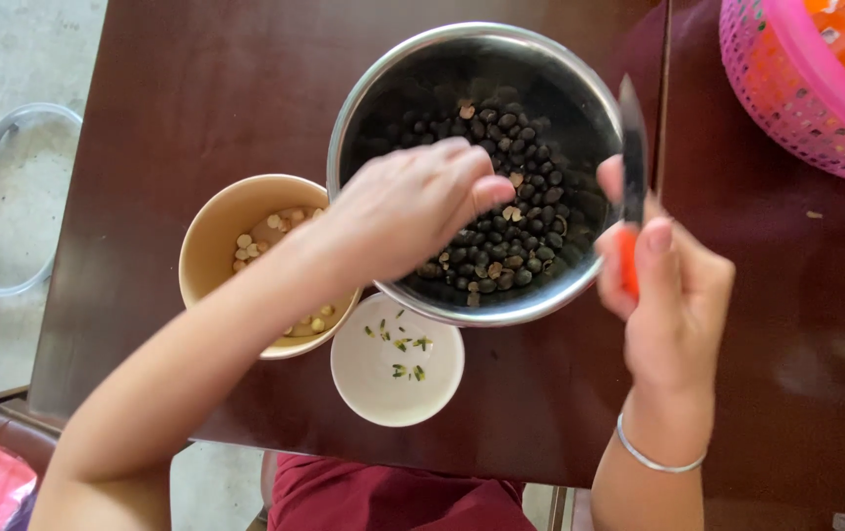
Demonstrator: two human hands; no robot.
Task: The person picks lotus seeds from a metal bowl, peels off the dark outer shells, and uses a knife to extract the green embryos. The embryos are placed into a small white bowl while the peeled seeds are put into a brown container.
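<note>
Three containers sit close together on a dark brown table (196, 118) in the head view, the only view there is. The largest is a steel bowl (368, 108) holding a heap of small dark seeds (526, 241), with a few pale ones mixed in. Touching its lower left rim is a tan bowl (208, 231) with a thin layer of pale peeled seeds (270, 228), and just below both stands a small white bowl (363, 379) with a few green slivers (405, 344).

The left hand (413, 211) reaches down into the steel bowl, fingers curled together over the dark seeds; whether they have one pinched I cannot tell, since the fingertips are turned away from the camera. The right hand (673, 295) is closed around a knife (631, 147) with an orange handle, held over the right rim of the steel bowl with the blade pointing away from the person and the thumb lying along it. A thin bracelet (654, 457) circles that wrist.

Judging by the amounts, the work is at an early stage: the tan bowl is only lightly filled and the white bowl nearly bare, while most seeds still lie dark in the steel bowl.

A pink basket (786, 108) stands at the upper right of the table.
</note>
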